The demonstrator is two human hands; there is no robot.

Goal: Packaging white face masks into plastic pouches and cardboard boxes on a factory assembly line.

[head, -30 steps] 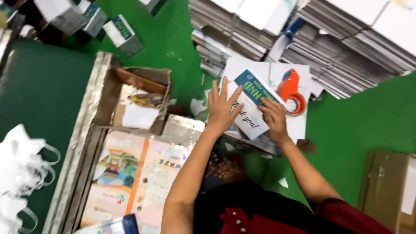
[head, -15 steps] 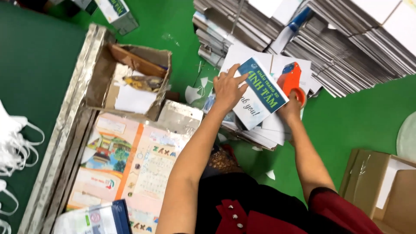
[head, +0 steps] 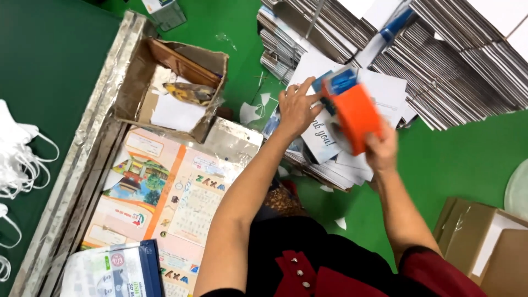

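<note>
While an orange tape dispenser (head: 355,113) with a blue-cored roll hangs blurred over a small white packet (head: 324,137), the person's right hand (head: 381,149) grips the dispenser from below, its fingers curled tight round the handle. The left hand (head: 296,107) lies on the packet's near edge, fingers spread and pressed flat against it. The packet sits atop a loose heap of white cards and envelopes (head: 385,91) on the green bench (head: 467,159), just in front of a long stack of flattened grey cartons (head: 467,60).

Judged from the pose, taping goes best with the left hand holding the packet firm, clear of the dispenser's cutting edge, and the tape drawn straight across in one pull.

Left of the hands stands an open cardboard box (head: 170,88) holding paper scraps, beside a bright printed calendar sheet (head: 165,203) and a silvery foil-wrapped board (head: 82,159). White face masks (head: 19,154) lie at the far left, and brown cartons (head: 484,242) rest at the lower right.
</note>
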